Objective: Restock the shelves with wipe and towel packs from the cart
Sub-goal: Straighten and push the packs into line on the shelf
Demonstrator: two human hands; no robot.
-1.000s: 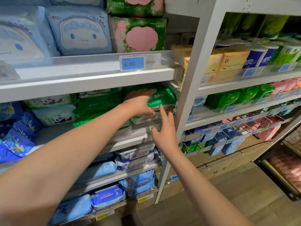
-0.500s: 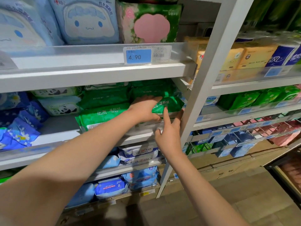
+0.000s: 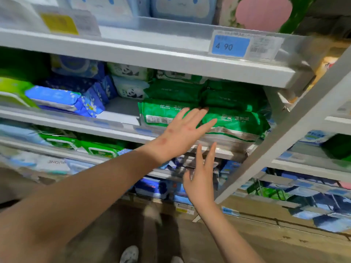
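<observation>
- Blurred blue packs at far left, print unreadable
- Left hand spread flat, fingers loose and holding nothing, over the green wipe packs on the middle shelf; can't tell if it touches
- Right hand just below, fingers straight, empty
- Price tag above reads 4.90
- White upright cuts across the right-hand shelves

Your left hand spreads over the front wipe packs at the right end of the middle shelf. Your right hand is just below, before the shelf edge. Panda packs lie further left and behind. A price tag fronts the upper shelf.
</observation>
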